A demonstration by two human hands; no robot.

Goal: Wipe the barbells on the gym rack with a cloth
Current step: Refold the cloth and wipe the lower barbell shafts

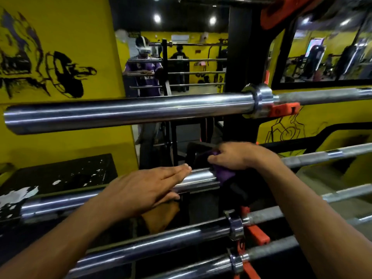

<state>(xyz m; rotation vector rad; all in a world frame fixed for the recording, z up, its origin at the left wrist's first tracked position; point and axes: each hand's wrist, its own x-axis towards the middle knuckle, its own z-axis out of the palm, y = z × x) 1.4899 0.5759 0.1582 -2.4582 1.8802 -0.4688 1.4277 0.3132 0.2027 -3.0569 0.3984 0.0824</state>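
Right hand bunches a purple cloth, fingers curled round it, pressing it on the second barbell at the inner end of its chrome sleeve, right by the black rack upright. Left hand lies flat on the same sleeve, fingers straight and together, holding nothing, seemingly steadying the bar.

Top barbell sits on an orange rack hook, well above the hands. Two more barbells lie below and nearer the camera, the third barbell and the lowest barbell, each with a collar and knurled shaft to the right. A brown rag-like piece hangs just under the left hand; what it is, cannot tell.

Handling, judged: cloth soft, light, bunches easily, best wrapped round the bar and slid along. Bars heavy, stiff, no need to lift. Chrome sleeves look smooth and slippery and probably spin, so a flat hand bracing helps. Knurled shafts likely snag the cloth. Yellow wall with a black mural behind.
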